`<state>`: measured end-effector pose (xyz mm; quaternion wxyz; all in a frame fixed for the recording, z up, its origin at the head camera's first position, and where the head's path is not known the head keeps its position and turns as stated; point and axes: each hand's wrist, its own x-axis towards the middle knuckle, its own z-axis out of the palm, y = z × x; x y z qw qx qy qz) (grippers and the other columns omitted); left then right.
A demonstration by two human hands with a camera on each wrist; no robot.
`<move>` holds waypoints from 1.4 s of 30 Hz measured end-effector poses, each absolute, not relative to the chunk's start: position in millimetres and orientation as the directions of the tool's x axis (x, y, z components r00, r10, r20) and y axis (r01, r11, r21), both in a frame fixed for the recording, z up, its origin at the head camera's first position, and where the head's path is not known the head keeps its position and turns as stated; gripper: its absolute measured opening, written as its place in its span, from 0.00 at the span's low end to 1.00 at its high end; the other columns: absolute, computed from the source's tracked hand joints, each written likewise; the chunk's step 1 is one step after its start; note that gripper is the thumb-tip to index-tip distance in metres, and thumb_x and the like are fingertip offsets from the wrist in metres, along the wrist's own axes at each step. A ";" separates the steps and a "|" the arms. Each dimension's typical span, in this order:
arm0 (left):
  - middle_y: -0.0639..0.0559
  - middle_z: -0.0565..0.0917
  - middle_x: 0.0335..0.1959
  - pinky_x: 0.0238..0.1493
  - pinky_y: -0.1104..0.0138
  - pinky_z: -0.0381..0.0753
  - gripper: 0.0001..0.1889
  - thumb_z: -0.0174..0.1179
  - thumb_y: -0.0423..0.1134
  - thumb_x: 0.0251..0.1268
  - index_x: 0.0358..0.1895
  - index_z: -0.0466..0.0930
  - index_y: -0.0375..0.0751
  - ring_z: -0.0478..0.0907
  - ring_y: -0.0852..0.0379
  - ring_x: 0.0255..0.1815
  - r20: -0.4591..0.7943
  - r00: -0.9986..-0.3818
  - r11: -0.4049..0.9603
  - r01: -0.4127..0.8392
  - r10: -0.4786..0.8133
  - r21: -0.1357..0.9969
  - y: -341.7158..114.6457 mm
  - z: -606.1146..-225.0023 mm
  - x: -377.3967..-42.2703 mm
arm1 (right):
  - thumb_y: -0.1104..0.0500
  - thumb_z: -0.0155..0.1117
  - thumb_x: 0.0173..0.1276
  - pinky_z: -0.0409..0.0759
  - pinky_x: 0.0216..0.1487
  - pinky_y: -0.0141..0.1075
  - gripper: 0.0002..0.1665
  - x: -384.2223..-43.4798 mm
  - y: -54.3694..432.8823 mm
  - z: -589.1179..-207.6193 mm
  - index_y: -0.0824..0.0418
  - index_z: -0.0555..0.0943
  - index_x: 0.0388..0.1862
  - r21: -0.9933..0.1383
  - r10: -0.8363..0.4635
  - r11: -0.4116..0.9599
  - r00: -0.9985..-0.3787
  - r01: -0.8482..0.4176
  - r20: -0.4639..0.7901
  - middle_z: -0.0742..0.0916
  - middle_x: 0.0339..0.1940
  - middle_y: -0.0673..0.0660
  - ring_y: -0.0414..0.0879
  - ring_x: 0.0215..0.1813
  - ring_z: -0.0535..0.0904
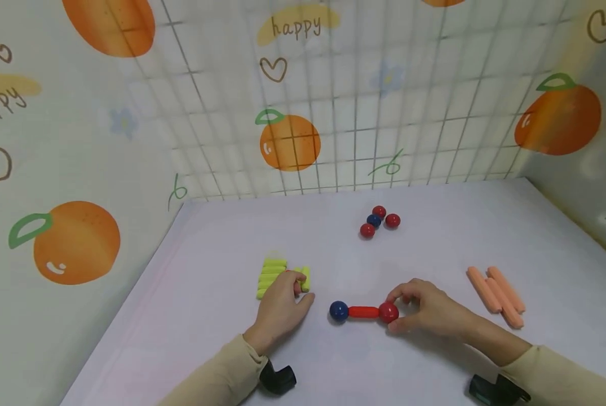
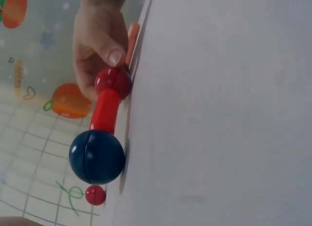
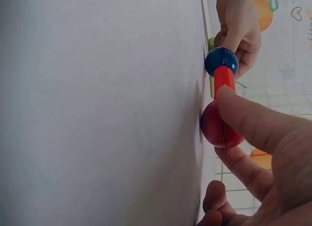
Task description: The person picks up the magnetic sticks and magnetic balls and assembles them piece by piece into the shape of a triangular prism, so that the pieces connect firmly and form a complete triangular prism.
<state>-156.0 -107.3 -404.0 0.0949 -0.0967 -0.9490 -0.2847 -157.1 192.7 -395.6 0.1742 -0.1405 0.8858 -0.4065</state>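
A blue ball (image 1: 339, 311) and a red ball (image 1: 388, 312) are joined by a red rod (image 1: 363, 312), lying on the white table in the head view. My right hand (image 1: 427, 309) pinches the red ball between thumb and fingers, as the right wrist view confirms. To the left, my left hand (image 1: 282, 304) reaches over the yellow-green sticks (image 1: 271, 273), its fingers bent beside the short upright-lying ones. Its fingertips are partly hidden, so whether it grips a stick does not show. In the left wrist view the blue ball (image 2: 97, 157) is nearest the camera.
Several loose balls, three of them red (image 1: 393, 220) and one blue (image 1: 374, 220), sit at the back of the table. Three orange sticks (image 1: 495, 296) lie to the right of my right hand. Patterned walls with printed oranges (image 1: 290, 142) stand behind and beside the table.
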 end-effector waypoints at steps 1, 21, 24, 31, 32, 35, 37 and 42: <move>0.52 0.75 0.31 0.32 0.72 0.68 0.17 0.67 0.40 0.58 0.49 0.79 0.36 0.68 0.61 0.30 0.241 -0.963 0.822 0.235 0.124 0.518 -108.1 -405.9 -155.4 | 0.47 0.81 0.48 0.69 0.46 0.40 0.25 -156.0 192.1 -396.6 0.48 0.84 0.46 -0.768 -0.395 0.630 -0.898 -0.111 -0.195 0.79 0.45 0.54 0.50 0.52 0.69; 0.51 0.78 0.32 0.27 0.68 0.70 0.16 0.69 0.51 0.57 0.35 0.80 0.41 0.71 0.58 0.28 0.253 -0.966 0.918 0.150 0.057 0.368 -99.6 -404.0 -171.8 | 0.48 0.79 0.50 0.71 0.51 0.47 0.27 -154.2 194.5 -394.1 0.48 0.82 0.50 -0.776 -0.417 0.612 -0.895 -0.149 -0.158 0.78 0.48 0.55 0.52 0.56 0.68; 0.50 0.78 0.32 0.28 0.67 0.72 0.16 0.70 0.50 0.56 0.35 0.82 0.40 0.74 0.56 0.29 0.262 -0.963 0.922 0.160 0.067 0.353 -98.6 -403.0 -172.7 | 0.48 0.80 0.50 0.71 0.49 0.44 0.27 -153.8 193.8 -393.6 0.48 0.82 0.50 -0.772 -0.415 0.618 -0.896 -0.150 -0.158 0.78 0.47 0.55 0.51 0.55 0.68; 0.50 0.81 0.33 0.30 0.67 0.74 0.15 0.70 0.49 0.56 0.34 0.86 0.40 0.77 0.56 0.33 0.234 -0.968 0.932 0.163 0.088 0.324 -96.5 -401.2 -174.2 | 0.49 0.80 0.50 0.71 0.45 0.39 0.28 -154.3 193.0 -394.8 0.49 0.82 0.51 -0.766 -0.416 0.623 -0.897 -0.161 -0.150 0.78 0.45 0.55 0.51 0.54 0.69; 0.50 0.82 0.33 0.29 0.68 0.74 0.14 0.70 0.49 0.56 0.34 0.86 0.40 0.77 0.57 0.32 0.231 -0.969 0.931 0.164 0.089 0.327 -96.2 -401.4 -174.4 | 0.49 0.80 0.50 0.71 0.45 0.39 0.28 -154.3 192.8 -395.2 0.49 0.82 0.51 -0.765 -0.420 0.621 -0.896 -0.169 -0.143 0.79 0.45 0.55 0.51 0.53 0.69; 0.51 0.83 0.32 0.28 0.68 0.74 0.13 0.70 0.48 0.54 0.33 0.87 0.41 0.78 0.57 0.33 0.209 -0.975 0.918 0.154 0.080 0.365 -94.8 -401.4 -174.2 | 0.50 0.80 0.51 0.71 0.44 0.39 0.27 -154.2 192.2 -396.8 0.50 0.82 0.51 -0.765 -0.434 0.615 -0.893 -0.194 -0.123 0.79 0.45 0.54 0.50 0.53 0.70; 0.51 0.83 0.33 0.30 0.68 0.74 0.13 0.70 0.49 0.54 0.32 0.87 0.42 0.79 0.56 0.34 0.180 -0.981 0.901 0.145 0.076 0.408 -93.4 -400.9 -173.7 | 0.50 0.79 0.51 0.71 0.44 0.39 0.27 -154.3 192.0 -397.8 0.50 0.82 0.51 -0.764 -0.440 0.612 -0.890 -0.204 -0.116 0.79 0.45 0.54 0.50 0.52 0.70; 0.53 0.84 0.32 0.35 0.68 0.73 0.14 0.69 0.50 0.55 0.33 0.87 0.43 0.77 0.57 0.35 0.037 -0.996 0.795 0.090 0.085 0.600 -87.8 -396.9 -170.9 | 0.50 0.79 0.51 0.72 0.45 0.39 0.27 -155.0 191.0 -397.9 0.49 0.81 0.51 -0.757 -0.431 0.625 -0.892 -0.188 -0.135 0.79 0.46 0.54 0.50 0.53 0.70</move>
